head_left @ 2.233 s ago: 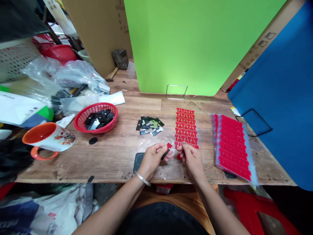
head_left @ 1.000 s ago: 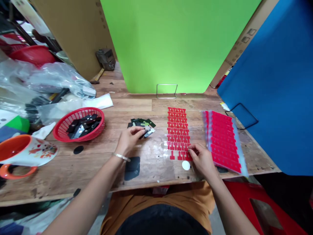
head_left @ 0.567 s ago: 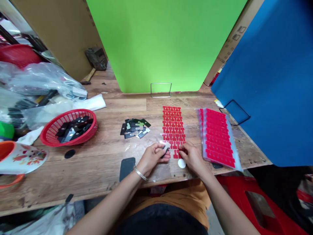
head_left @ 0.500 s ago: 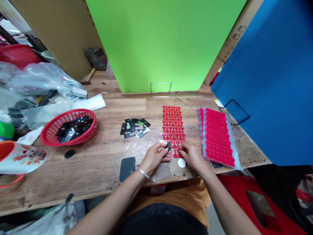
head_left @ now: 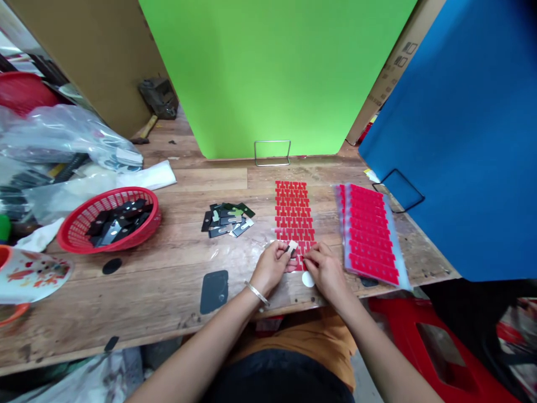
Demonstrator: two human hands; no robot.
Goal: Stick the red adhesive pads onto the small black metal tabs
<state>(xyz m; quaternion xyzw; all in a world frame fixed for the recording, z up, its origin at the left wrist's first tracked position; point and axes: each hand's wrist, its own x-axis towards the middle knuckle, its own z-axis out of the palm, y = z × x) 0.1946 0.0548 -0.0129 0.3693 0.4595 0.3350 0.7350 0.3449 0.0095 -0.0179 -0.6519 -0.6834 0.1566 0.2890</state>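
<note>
My left hand [head_left: 271,266] is closed on a small dark plate [head_left: 290,248], which shows a pale patch at its upper end. My right hand [head_left: 325,268] rests at the lower right corner of a sheet of red T-shaped stickers [head_left: 292,210], fingers pinched together; what is between the fingertips is hidden. Below those fingertips lies a white round disc [head_left: 308,279]. Left of the sheet is a loose pile of small black plates [head_left: 229,218], some with pale slot-like marks.
More black plates lie in a red basket [head_left: 142,238] at left, with a patterned mug [head_left: 36,274] in front. Further red sticker sheets [head_left: 373,235] are stacked at right. A green board [head_left: 272,73] and a blue board [head_left: 461,140] stand behind.
The plate in my left hand has turned, so a pale patch shows where it looked dark. My right hand stays at the sheet's lower corner. The whole view has shifted slightly.
</note>
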